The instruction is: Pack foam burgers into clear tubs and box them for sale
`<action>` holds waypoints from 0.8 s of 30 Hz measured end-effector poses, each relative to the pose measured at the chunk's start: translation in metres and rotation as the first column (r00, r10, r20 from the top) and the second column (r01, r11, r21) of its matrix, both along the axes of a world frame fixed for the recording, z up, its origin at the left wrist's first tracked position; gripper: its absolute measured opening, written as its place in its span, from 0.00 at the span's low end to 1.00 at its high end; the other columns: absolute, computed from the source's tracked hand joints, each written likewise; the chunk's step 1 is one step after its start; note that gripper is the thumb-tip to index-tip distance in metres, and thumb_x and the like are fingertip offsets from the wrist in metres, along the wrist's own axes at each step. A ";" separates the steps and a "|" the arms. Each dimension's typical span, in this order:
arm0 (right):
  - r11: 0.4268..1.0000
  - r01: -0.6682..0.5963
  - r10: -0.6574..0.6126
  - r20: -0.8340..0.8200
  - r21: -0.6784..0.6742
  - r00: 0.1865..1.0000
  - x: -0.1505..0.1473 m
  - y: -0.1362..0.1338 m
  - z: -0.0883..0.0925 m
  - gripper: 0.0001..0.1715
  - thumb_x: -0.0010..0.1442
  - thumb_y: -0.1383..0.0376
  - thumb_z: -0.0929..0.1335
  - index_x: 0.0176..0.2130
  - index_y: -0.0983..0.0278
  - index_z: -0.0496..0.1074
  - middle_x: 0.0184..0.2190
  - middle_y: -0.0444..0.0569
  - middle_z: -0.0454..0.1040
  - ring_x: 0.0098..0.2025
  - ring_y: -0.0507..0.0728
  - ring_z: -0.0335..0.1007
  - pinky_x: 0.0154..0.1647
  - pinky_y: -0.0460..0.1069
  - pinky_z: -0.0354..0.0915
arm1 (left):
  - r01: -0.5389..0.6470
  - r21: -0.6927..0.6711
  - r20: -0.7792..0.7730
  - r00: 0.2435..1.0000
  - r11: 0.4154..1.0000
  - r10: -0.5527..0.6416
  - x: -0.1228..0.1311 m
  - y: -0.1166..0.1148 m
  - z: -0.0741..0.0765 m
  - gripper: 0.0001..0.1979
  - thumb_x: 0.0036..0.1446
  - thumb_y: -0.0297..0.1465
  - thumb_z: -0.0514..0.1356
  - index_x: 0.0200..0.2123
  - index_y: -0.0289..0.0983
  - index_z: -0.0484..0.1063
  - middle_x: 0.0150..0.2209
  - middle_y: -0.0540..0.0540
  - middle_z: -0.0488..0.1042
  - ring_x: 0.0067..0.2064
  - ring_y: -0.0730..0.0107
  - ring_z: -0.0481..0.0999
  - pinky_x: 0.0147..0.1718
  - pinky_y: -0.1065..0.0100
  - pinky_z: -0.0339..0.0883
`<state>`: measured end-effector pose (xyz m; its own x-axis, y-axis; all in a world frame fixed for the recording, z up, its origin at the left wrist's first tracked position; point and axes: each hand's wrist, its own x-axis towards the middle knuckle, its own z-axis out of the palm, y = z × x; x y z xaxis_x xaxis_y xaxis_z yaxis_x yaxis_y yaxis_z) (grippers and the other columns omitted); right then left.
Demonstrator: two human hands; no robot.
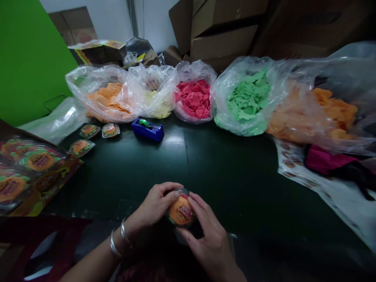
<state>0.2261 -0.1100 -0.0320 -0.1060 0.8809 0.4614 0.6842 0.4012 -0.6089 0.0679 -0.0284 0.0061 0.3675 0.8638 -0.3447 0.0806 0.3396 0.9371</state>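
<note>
Between my two hands, at the near edge of the dark table [217, 168], is a clear plastic pack holding an orange toy burger [180, 210] with a printed label on top. My left hand [158, 203] grips its left and far side, thumb laid over the top. On the right side, my right hand [210, 231] closes on it with the fingers over the upper edge and the thumb at the near edge. The underside of the pack is hidden.
Plastic bags of orange pieces [110, 98], red pieces [194, 98] and green pieces [249, 94] line the back. A blue tape dispenser [148, 130] and several packed burgers [110, 130] stand left of centre. A display box [49, 188] is at left, a sticker sheet [317, 188] at right.
</note>
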 end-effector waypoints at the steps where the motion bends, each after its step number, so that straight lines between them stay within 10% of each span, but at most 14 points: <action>1: 1.000 -0.001 0.001 -0.003 -0.003 1.000 -0.001 0.000 -0.001 0.32 0.54 0.72 0.69 0.58 0.68 0.62 0.56 0.61 0.67 0.56 0.64 0.66 0.54 0.58 0.68 | 0.005 -0.028 0.006 1.000 1.000 -0.004 0.001 0.001 0.001 0.12 0.49 0.33 0.63 0.38 0.34 0.78 0.36 0.44 0.78 0.37 0.65 0.74 0.37 0.69 0.67; 14: 0.998 -0.032 0.035 -0.052 0.062 0.998 -0.013 0.018 -0.006 0.34 0.56 0.73 0.69 0.60 0.66 0.59 0.55 0.63 0.67 0.54 0.66 0.66 0.53 0.62 0.68 | -0.203 -0.112 0.143 0.965 0.973 0.218 0.011 0.012 0.000 0.07 0.40 0.31 0.65 0.24 0.33 0.74 0.24 0.49 0.74 0.27 0.72 0.70 0.31 0.70 0.64; 24: 0.997 -0.079 0.079 -0.033 0.008 0.996 -0.016 0.031 -0.003 0.41 0.52 0.74 0.69 0.63 0.64 0.56 0.54 0.61 0.66 0.52 0.67 0.67 0.50 0.63 0.70 | -0.148 -0.140 0.117 0.979 0.979 0.165 -0.003 0.016 -0.001 0.10 0.46 0.34 0.66 0.29 0.33 0.76 0.28 0.48 0.75 0.31 0.71 0.71 0.34 0.70 0.65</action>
<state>0.2105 -0.0793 -0.0352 -0.1600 0.8673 0.4714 0.6299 0.4574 -0.6277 0.0652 -0.0123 0.0051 0.2796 0.8649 -0.4169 -0.1005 0.4582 0.8832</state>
